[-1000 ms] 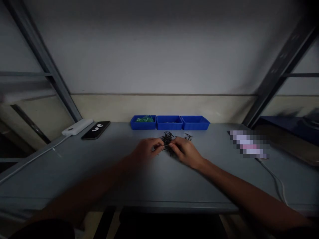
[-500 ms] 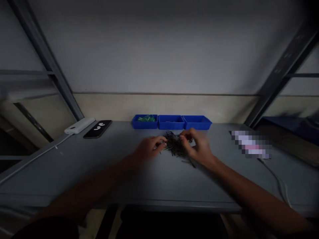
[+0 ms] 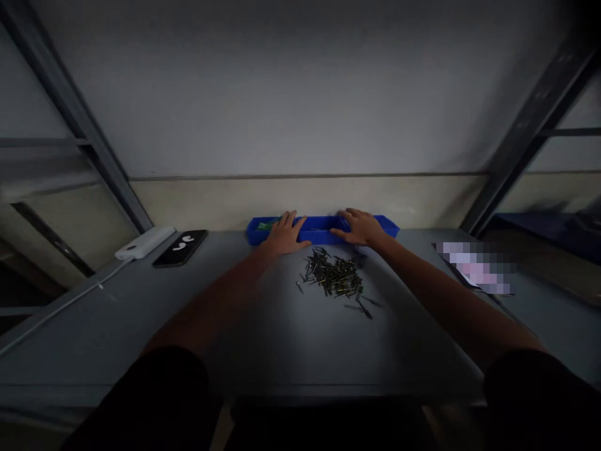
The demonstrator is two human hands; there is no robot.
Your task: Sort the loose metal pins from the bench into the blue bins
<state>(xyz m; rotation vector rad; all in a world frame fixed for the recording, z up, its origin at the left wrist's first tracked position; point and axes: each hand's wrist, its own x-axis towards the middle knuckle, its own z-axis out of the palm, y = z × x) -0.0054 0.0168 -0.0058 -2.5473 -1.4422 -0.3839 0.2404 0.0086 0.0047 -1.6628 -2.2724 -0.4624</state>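
In the head view, here I am with both hands out at the row of blue bins, three of them, end to end along the back of the table [image 3: 263,338]. Left bin [image 3: 255,237]: there's green plastic [image 3: 267,225] in it, partly behind my fingers, so I can't count pieces. Middle bin [image 3: 322,238]: something thin and pale lies low inside, too small to tell. Right bin [image 3: 391,230]: my hand covers part of it, and I can't make out any contents.

My left hand [image 3: 284,237] is spread wide where the left and middle bins meet, thumb out, pinching nothing that shows. My right hand [image 3: 360,228] is open too, over the join of the middle and right bins, thumb apart from the fingers.

Just in front of the bins, between my forearms, sits one pile of slender metal pieces [image 3: 333,275], far too many to count; a few stray off its near right side, one off its left.

Over on the left: one phone [image 3: 173,255], two white earbuds [image 3: 183,242] on top, one white power bank [image 3: 145,242] beside it, cable [image 3: 113,274] attached. Far right, one flat item [image 3: 474,268], blurred out.
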